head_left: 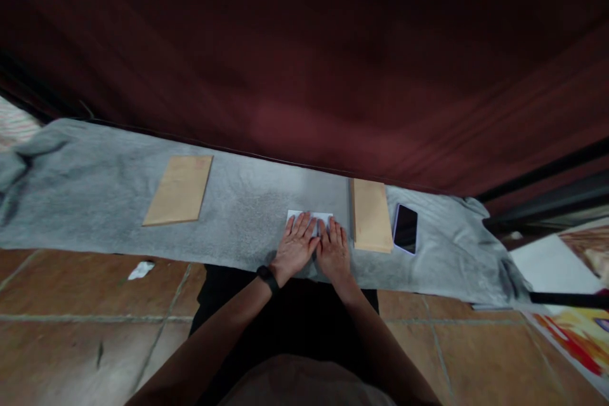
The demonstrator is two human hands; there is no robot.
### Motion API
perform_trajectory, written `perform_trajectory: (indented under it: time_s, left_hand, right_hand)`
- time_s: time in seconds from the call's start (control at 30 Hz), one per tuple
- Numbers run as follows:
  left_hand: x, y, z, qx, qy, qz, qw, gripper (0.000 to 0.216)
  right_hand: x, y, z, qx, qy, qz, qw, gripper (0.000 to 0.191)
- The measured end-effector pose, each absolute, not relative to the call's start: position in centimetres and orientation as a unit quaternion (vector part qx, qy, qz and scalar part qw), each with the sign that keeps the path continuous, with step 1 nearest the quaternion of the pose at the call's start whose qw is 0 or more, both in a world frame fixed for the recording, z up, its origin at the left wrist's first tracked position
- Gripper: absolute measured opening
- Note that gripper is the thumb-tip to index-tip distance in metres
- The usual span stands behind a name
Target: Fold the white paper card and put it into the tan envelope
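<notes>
A small white sheet of paper (pixel 310 213) lies on the grey cloth in front of me, mostly covered by my hands. My left hand (pixel 295 245) rests flat on its left part, fingers stretched out, with a dark band on the wrist. Flat on the right part is my right hand (pixel 333 250), its fingers also extended and its thumb near the left one. Right of my hands sits a stack of brown envelopes (pixel 373 216). Farther off to the left lies another pile of brown envelopes (pixel 181 189).
The grey cloth (pixel 242 203) covers a long narrow surface. A phone (pixel 406 228) lies beside the right stack. Dark red fabric (pixel 304 76) rises along the back edge. A crumpled white scrap (pixel 141 269) is on the tiled floor (pixel 85 342). Printed sheets (pixel 571 330) stand at far right.
</notes>
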State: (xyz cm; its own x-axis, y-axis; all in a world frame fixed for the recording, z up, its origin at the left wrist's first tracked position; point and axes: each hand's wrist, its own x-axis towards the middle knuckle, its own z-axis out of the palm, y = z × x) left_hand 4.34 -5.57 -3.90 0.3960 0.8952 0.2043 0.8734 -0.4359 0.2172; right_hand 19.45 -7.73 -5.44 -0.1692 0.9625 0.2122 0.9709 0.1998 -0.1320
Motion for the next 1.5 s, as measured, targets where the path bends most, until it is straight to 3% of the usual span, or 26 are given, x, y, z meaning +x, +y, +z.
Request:
perform_trajectory:
  time_s: [0.4,0.63,1.23,1.37,1.5]
  left_hand:
    - [-0.8,-5.4,-4.1,0.853,0.515,0.087,0.022,0.068]
    - [0.8,-5.1,-2.8,0.852,0.523,-0.001,0.036,0.059]
    - [1.0,-7.4,-2.2,0.870,0.488,0.061,0.028,0.055]
    - [0.1,-6.5,-0.5,0.847,0.508,0.135,0.078,0.040]
    - [-1.0,-5.1,1.1,0.823,0.517,0.203,0.120,0.026]
  right_hand:
    - [19.3,-7.6,-5.4,-0.635,-0.753,-0.026,0.169,0.057]
    - [19.4,-7.6,-5.1,-0.646,-0.750,-0.019,0.143,0.059]
    - [19.8,-8.0,-5.5,-0.624,-0.755,-0.011,0.202,0.051]
    - [20.9,-7.9,-5.2,-0.593,-0.764,0.054,0.247,0.048]
    - [22.5,-7.7,-4.3,-0.546,-0.723,0.209,0.367,0.036]
